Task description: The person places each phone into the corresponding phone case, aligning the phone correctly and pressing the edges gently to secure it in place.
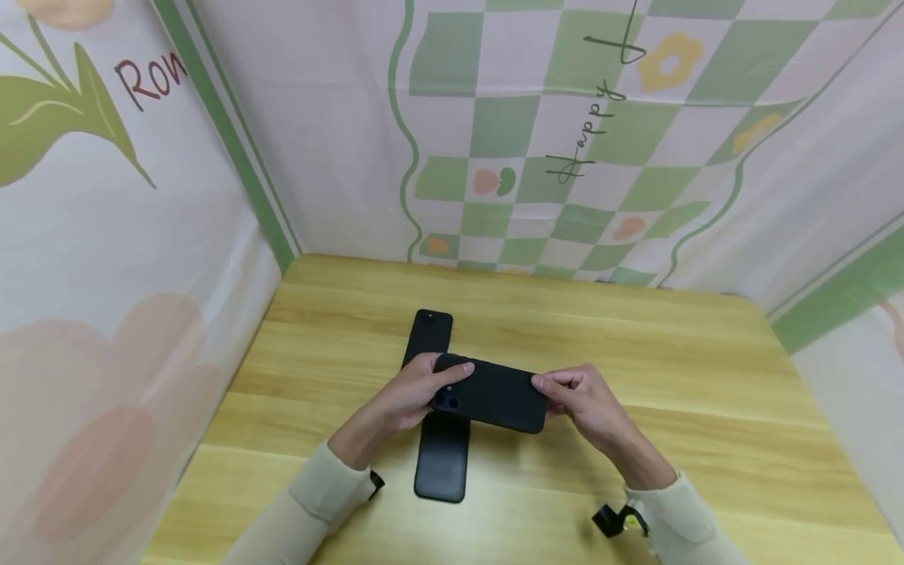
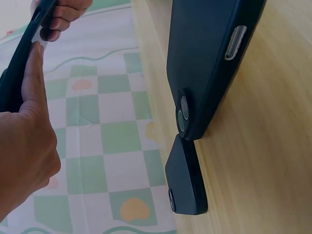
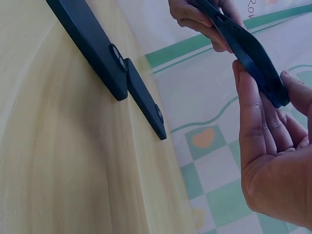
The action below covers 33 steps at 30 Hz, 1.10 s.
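Observation:
A black phone case (image 1: 501,396) with camera cutouts at its left end is held level above the table in the head view. My left hand (image 1: 413,392) grips that end, thumb on the back. At the other end my right hand (image 1: 585,408) pinches the corner between thumb and fingers. The right wrist view catches the case (image 3: 246,48) edge-on, with slots along its rim; whether a phone is inside I cannot tell. Beneath it lie two black phones: the nearer phone (image 1: 442,463), partly covered by the case, and the farther phone (image 1: 429,333), camera end away from me.
The wooden table (image 1: 699,408) meets a fabric backdrop (image 1: 339,141) with green checks behind it. Another printed cloth (image 1: 134,259) hangs along the left side. Black wrist mounts (image 1: 617,519) sit by both sleeves.

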Motion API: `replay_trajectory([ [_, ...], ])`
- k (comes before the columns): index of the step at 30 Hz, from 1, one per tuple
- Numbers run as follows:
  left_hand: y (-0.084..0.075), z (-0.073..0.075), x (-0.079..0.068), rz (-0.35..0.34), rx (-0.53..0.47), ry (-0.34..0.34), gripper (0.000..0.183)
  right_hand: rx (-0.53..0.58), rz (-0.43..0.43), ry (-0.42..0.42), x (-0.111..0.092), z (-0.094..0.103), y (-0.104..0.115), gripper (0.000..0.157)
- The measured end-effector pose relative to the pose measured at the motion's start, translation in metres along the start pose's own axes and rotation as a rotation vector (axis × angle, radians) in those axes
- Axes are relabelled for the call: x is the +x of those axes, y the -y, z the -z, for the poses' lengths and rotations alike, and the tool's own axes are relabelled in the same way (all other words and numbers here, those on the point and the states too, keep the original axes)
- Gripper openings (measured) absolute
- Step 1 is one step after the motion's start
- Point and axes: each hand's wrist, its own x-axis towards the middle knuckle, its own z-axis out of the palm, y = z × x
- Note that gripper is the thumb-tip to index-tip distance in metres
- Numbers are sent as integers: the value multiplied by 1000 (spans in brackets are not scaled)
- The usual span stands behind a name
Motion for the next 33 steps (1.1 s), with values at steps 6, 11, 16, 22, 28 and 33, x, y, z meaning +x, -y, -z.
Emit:
replay_trajectory([
  [6, 1, 0, 0, 1, 13, 11, 22, 7, 25, 18, -1, 1, -2, 30],
  [11, -2, -1, 0, 14, 36, 44, 20, -16, 36, 43, -2, 1, 0, 29],
  [16, -6, 1, -1, 65, 157, 88, 29, -113, 20, 67, -4, 2, 5, 22],
  [22, -8, 1, 0, 69, 375, 179, 32, -286, -17, 126, -4, 6, 12, 24],
  [28, -9, -8, 1, 38, 488, 240, 27, -422, -17, 185, -2, 4, 23, 22],
  [33, -8, -9, 1, 13, 483, 246, 23, -431, -62, 117, 0, -2, 24, 26],
])
